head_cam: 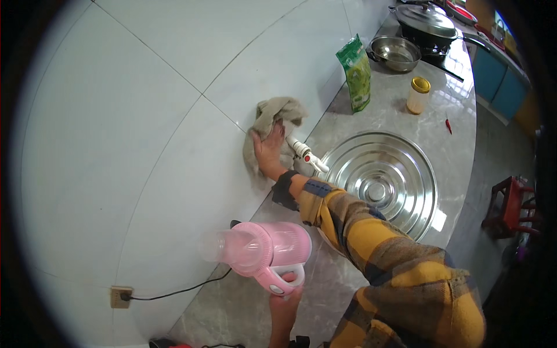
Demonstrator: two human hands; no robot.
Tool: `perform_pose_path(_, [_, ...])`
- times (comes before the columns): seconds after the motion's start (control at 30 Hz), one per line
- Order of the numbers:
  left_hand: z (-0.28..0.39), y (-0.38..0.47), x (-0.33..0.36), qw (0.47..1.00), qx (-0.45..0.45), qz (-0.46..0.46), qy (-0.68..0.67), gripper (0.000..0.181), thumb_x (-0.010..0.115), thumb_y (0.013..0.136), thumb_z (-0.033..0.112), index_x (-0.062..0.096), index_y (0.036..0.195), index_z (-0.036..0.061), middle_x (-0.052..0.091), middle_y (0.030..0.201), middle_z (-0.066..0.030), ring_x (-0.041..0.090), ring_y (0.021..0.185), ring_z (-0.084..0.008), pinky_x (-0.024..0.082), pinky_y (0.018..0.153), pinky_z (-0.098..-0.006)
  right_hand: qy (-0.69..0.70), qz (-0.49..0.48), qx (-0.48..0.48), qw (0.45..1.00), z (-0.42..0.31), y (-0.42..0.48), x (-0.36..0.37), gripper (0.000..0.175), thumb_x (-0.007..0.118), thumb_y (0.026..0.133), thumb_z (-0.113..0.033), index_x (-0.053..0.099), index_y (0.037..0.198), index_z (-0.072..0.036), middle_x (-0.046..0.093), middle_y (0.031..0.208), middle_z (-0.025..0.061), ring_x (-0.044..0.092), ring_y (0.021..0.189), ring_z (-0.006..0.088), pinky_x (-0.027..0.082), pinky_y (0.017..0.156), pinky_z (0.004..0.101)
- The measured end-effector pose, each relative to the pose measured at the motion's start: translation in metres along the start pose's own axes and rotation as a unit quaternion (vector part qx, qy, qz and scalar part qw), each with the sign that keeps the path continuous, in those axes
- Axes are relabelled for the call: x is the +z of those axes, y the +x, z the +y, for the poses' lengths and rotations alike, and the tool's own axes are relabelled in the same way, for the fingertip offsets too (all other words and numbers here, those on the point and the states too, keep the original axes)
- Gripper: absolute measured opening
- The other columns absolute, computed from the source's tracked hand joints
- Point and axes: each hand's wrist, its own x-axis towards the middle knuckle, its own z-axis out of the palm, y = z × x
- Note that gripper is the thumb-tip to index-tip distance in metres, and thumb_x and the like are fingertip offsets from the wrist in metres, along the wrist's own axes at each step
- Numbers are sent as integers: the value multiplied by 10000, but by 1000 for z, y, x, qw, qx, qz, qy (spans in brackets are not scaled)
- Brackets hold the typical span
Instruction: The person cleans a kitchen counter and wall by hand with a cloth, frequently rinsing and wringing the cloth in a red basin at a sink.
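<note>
My right hand [270,150] lies with its back to the camera on a grey-beige cloth [278,108], pressing it to the white tiled wall around the base of a white plastic tap [302,150] with a red dot. My left hand [289,296] grips the handle of a pink electric kettle [289,243], low in the view. A clear plastic piece sits at the kettle's top end, which points towards the wall. Below the tap, a large round ribbed metal lid [404,174] lies on the grey stone counter [452,174], partly hidden by my plaid sleeve.
Farther along the counter stand a green packet [359,82], a yellow-lidded jar [417,95], a steel bowl [396,54] and a lidded wok [426,21] on a stove. A red chili [448,126] lies near the edge. A black cord [187,289] runs to a wall socket [121,297]. A red stool [511,209] stands on the floor.
</note>
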Motion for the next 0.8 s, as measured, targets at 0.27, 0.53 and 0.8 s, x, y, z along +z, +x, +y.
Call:
perform_pose_path(0.27, [-14,0,-10,998,40,20,51,223,634,783,78,607,994,14,599,848,-37,535,775,-93,433,711,-244,-252,-164,467,832,115,142,11,670,244,886,-572,327,1339,-86,316,1381,114,312,1270,272,287,995,475])
perform_pose_path(0.53, [-7,-6,3,988,69,73,-113,157,629,747,-10,521,854,27,600,829,-58,557,744,-110,457,666,-249,-229,-129,-317,911,208,149,-14,274,480,869,-246,516,1090,-89,511,1112,117,485,1021,267,390,895,409])
perform_pose_path(0.8, [-17,-22,-25,978,-32,192,-75,165,626,705,-24,525,832,6,561,750,-32,548,690,-98,458,638,-243,248,-21,88,964,-106,94,10,837,522,789,-554,379,1235,140,163,1399,302,178,1310,367,165,1073,373])
